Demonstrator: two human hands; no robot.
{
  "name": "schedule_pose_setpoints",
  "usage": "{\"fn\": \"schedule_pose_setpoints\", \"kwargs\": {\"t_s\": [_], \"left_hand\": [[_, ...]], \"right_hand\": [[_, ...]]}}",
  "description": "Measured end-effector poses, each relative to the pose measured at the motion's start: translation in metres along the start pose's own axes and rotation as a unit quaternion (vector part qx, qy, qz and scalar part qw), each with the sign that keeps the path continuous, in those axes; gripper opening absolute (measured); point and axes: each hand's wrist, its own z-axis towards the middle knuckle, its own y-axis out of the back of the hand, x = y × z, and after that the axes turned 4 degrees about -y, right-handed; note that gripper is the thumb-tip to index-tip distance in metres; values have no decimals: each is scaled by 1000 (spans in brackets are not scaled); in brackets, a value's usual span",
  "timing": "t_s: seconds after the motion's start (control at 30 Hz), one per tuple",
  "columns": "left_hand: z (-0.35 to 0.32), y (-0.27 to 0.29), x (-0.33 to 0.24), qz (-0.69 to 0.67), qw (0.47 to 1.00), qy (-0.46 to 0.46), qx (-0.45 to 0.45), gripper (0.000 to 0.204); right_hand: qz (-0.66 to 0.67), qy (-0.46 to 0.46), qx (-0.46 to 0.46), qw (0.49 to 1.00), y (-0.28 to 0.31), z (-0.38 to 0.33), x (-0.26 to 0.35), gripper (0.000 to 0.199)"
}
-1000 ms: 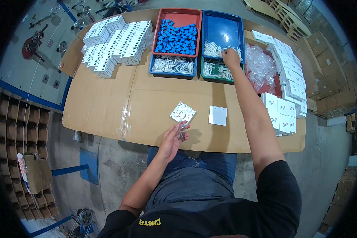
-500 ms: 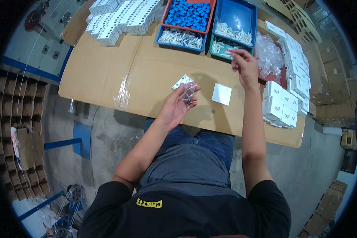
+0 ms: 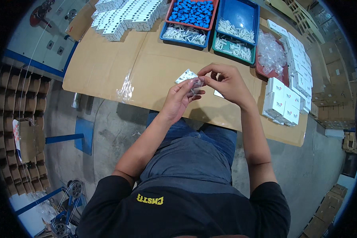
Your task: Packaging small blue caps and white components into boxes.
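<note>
My left hand (image 3: 176, 102) grips a small clear plastic bag (image 3: 196, 90) between thumb and fingers above the cardboard-topped table. At the bag's upper end, my right hand (image 3: 231, 85) is closed in a pinch, thumb against forefinger. What that pinch holds is too small and hidden to make out. Just beyond my left fingertips lies a white piece with dark marks (image 3: 185, 75). Under my right hand only a corner of a flat white square (image 3: 218, 94) shows.
Beyond my hands stand a red tray of blue parts (image 3: 190, 15), a blue tray of white pieces (image 3: 184, 35) and a green tray (image 3: 242, 58). A red bin of clear bags (image 3: 270, 55) and stacked white boxes (image 3: 283, 103) stand right; more white boxes (image 3: 125, 20) fill the far left.
My right hand has come back from the green tray, toward me and left, and now meets the bag in my left hand. It now covers most of the white square.
</note>
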Motion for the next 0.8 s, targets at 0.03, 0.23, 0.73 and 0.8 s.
{"fn": "schedule_pose_setpoints", "kwargs": {"t_s": [0.03,0.23,0.73,0.8], "left_hand": [[0,0,0,3,1000,-3,-2,42],[0,4,3,12,1000,-10,-6,42],[0,7,6,11,1000,-25,-5,43],[1,11,8,2,999,-34,-2,44]], "right_hand": [[-20,9,20,1000,1,1,2,12],[-80,2,61,995,0,6,4,15],[-150,110,82,979,-17,17,-11,51],[-104,66,125,984,-18,18,-5,51]]}}
